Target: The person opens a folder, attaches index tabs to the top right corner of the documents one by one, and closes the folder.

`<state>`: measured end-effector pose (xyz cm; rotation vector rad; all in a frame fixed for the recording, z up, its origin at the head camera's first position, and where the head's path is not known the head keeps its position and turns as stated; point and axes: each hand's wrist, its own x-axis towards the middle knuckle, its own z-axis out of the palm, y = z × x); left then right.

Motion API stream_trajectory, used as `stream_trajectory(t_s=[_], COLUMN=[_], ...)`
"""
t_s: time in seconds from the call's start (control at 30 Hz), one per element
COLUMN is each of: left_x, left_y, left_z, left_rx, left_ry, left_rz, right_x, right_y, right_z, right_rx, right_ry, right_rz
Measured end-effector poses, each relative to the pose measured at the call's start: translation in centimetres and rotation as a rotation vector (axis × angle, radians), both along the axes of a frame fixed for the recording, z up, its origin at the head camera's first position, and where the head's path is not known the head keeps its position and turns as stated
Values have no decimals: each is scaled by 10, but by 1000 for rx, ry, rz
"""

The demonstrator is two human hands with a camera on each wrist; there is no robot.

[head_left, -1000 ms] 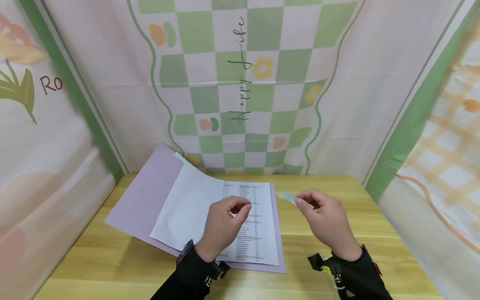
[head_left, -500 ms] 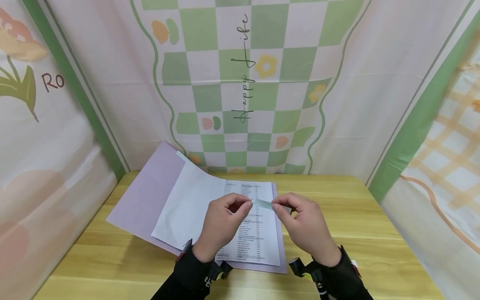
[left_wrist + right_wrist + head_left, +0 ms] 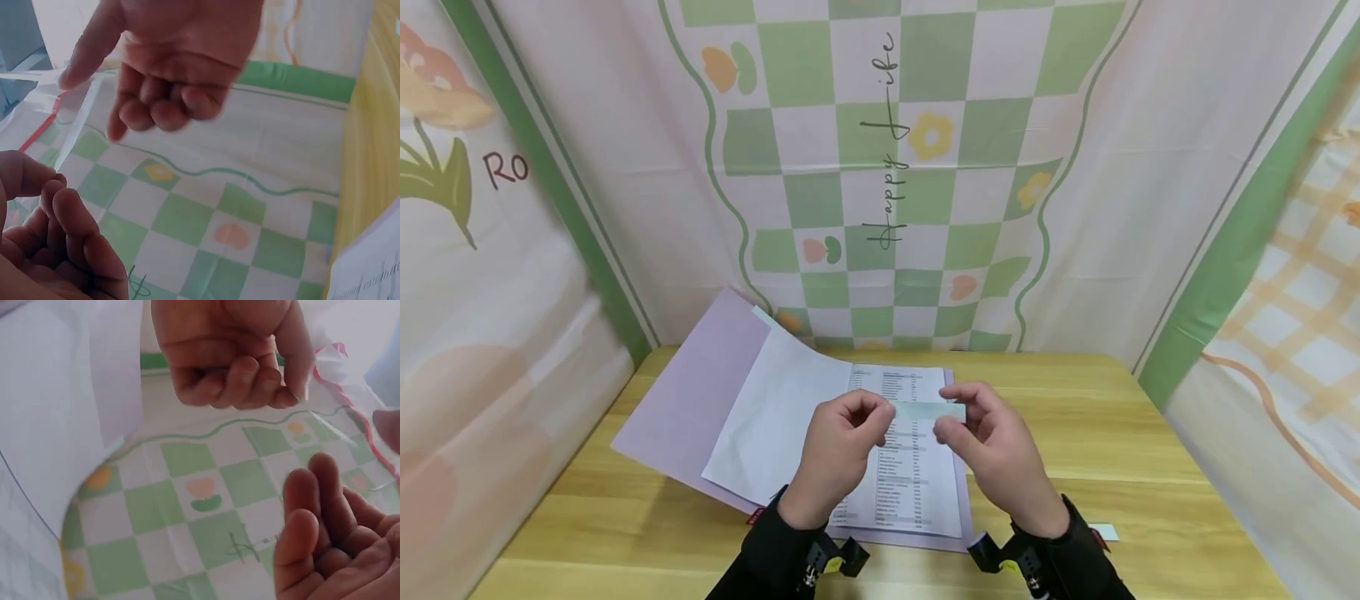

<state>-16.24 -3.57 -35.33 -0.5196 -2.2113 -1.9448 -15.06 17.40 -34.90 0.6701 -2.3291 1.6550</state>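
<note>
My left hand (image 3: 842, 446) pinches the left end of a thin pale green strip (image 3: 925, 411) between thumb and forefinger, above the open purple folder (image 3: 688, 396). The right hand (image 3: 1011, 454) is at the strip's other end with thumb and forefinger spread apart. In the right wrist view a gap shows between the right hand's fingers (image 3: 302, 528) and its thumb, while the strip (image 3: 334, 428) hangs from the left hand (image 3: 225, 350). A printed sheet (image 3: 917, 492) with rows of text lies in the folder, and a white page (image 3: 775, 400) curves up at its left.
A small pale strip (image 3: 1103, 532) lies on the wooden table (image 3: 1120, 433) beside the right sleeve. Patterned cloth (image 3: 925, 200) walls in the table at the back and both sides. The folder's left cover stands raised.
The right hand has come in from the right with the strip, bringing it to the left hand. The left hand now pinches it, and the right thumb and forefinger have parted.
</note>
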Motion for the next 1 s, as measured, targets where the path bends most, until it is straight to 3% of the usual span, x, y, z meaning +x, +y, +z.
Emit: stream_trajectory(t_s=[0.07,0.13,0.23,0.3,0.4,0.5,0.6,0.7,0.83,1.0], left_x=[1,2,1,0,-3,-7,-13,-19,-31,-57], left_y=[0,-1,0,2,4,6,8,10,12,17], left_z=[2,2,0,-5,-13,-19,-20,-18,-12,0], left_rx=[31,37,7,-75,-238,-409,-559,-692,-791,-860], left_ry=[-38,-62,-63,-16,136,382,650,836,960,1063], left_rz=[-19,-47,-84,-65,25,124,169,188,195,201], right_x=[-2,-3,-4,-5,-8,-12,-17,-24,-34,-59], right_y=[-4,-9,-15,-17,-16,-13,-9,-4,2,10], right_z=[-3,-5,-7,-9,-14,-16,-13,-9,-4,5], right_rx=[-61,-73,-48,-1,74,110,40,-54,-79,5], right_ry=[-56,-90,-101,-94,-70,-108,-200,-270,-310,-321], right_rz=[81,94,22,-44,-108,-147,-129,-79,-45,-89])
